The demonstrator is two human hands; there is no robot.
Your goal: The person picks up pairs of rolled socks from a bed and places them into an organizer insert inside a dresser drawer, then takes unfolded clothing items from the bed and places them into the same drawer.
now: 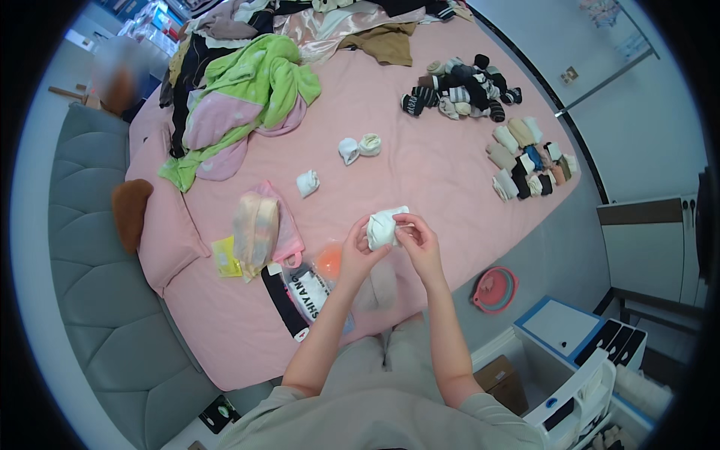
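Observation:
A folded white cloth bundle (382, 229) is held between my two hands, above the near part of the pink bed sheet (365, 185). My left hand (361, 243) grips its left side, and the fingers of my right hand (415, 239) pinch its right edge. Farther off lie a similar white bundle (307, 183) and a pair of rounded white bundles (360, 147). Under my forearms are a clear plastic package (309, 289) bearing writing, a round orange item (329, 260) and a folded black garment (284, 304). My left forearm partly covers the package.
Rolled garments (531, 160) sit in rows at the right, below a heap of dark and striped socks (467, 87). A green and pink fleece (247, 101) lies back left. A pink basin (495, 289) and an open white drawer (500, 371) are beside the bed. A blurred person (121, 76) is far left.

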